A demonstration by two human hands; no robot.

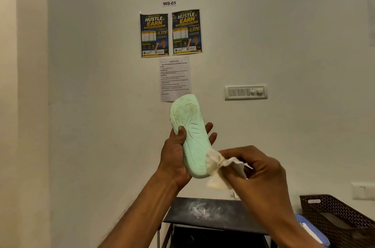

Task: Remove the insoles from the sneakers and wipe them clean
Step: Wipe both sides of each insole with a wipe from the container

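Note:
A pale green insole is held upright in front of the wall, its moulded underside facing me and its toe end up. My left hand grips it around the middle, thumb on the near face and fingers behind. My right hand pinches a crumpled white wipe that touches the insole's lower right edge near the heel. No sneakers are in view.
Below my hands stands a black metal rack with a scuffed top shelf. A dark perforated basket sits at the lower right, with a blue item beside it. Posters, an instruction sheet and a switch panel hang on the wall.

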